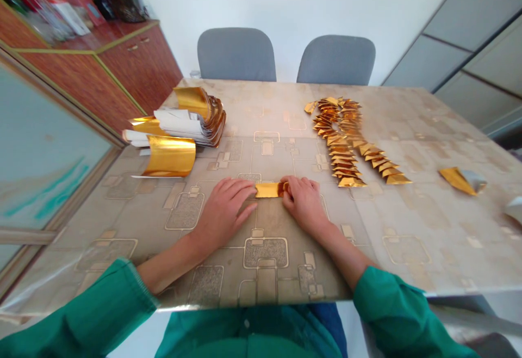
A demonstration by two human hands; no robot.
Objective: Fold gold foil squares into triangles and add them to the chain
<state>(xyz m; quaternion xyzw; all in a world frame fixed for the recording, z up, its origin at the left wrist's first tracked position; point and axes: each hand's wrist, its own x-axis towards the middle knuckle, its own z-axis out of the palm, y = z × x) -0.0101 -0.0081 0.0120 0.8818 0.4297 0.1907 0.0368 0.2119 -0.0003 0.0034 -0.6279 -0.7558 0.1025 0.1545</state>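
Note:
A narrow folded strip of gold foil paper (267, 190) lies across the tabletop in front of me, between my two hands. At its left end is my left hand (226, 205), fingers stretched out and the thumb apart from them. Its fingertips reach the strip's edge; whether they press on it I cannot tell. My right hand (304, 201) is closed on the strip's right end with bent fingers, which hide that end.
A stack of gold-and-white paper sheets (190, 124) lies at the back left, with a curled gold sheet (171, 154) before it. Rows of folded gold pieces (345, 156) stand right of centre. A loose gold piece (459, 180) lies farther right. Two grey chairs (237, 53) stand behind the patterned table.

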